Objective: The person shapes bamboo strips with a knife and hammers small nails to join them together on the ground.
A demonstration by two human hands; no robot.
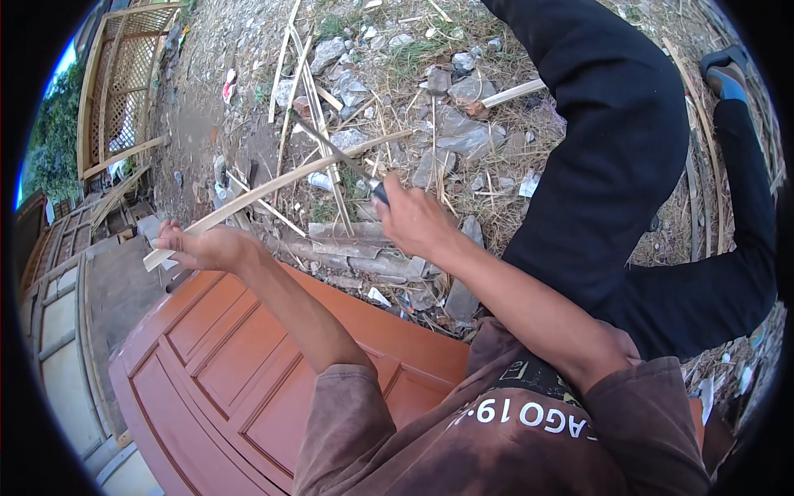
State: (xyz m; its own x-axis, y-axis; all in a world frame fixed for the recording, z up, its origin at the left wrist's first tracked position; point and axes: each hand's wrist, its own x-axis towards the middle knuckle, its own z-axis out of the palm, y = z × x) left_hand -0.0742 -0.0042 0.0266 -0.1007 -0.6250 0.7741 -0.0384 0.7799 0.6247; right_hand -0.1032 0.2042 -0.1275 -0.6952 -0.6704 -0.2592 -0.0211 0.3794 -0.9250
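Observation:
My left hand [208, 248] grips the near end of a long pale bamboo strip [281, 186] that slants up to the right over the ground. My right hand [413, 219] is closed on the dark handle of a long knife [335, 153]. The blade points up and left and crosses the strip near its middle. Both forearms reach out from brown sleeves at the bottom of the view. My black-trousered leg [628, 165] stretches across the right side, ending in a dark shoe [728, 70].
An orange-brown panelled door [223, 364] lies flat beneath my arms. The ground beyond is littered with stones, broken grey slabs [356, 248], dry grass and loose bamboo slivers [302, 74]. A bamboo lattice frame [124, 83] stands at the upper left, with more panels at left.

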